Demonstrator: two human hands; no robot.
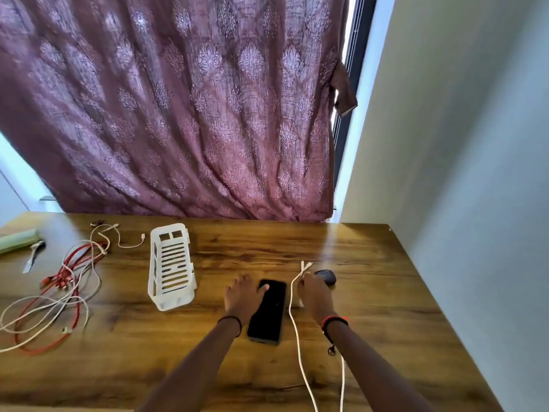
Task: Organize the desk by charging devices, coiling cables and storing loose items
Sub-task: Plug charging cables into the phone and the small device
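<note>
A black phone (267,315) lies face up on the wooden desk (371,292), near its middle. My left hand (242,297) rests on the phone's upper left corner with its fingers spread. My right hand (313,295) pinches a white charging cable (297,331) just right of the phone. The plug end sticks up above my fingers. The rest of the cable trails toward the desk's front edge.
A white slotted plastic basket (170,266) lies on its side left of the phone. A tangle of red and white cables (59,289) covers the left side. A dark mouse (326,276) sits behind my right hand. A green case (17,240) and a small metal tool (33,257) lie far left.
</note>
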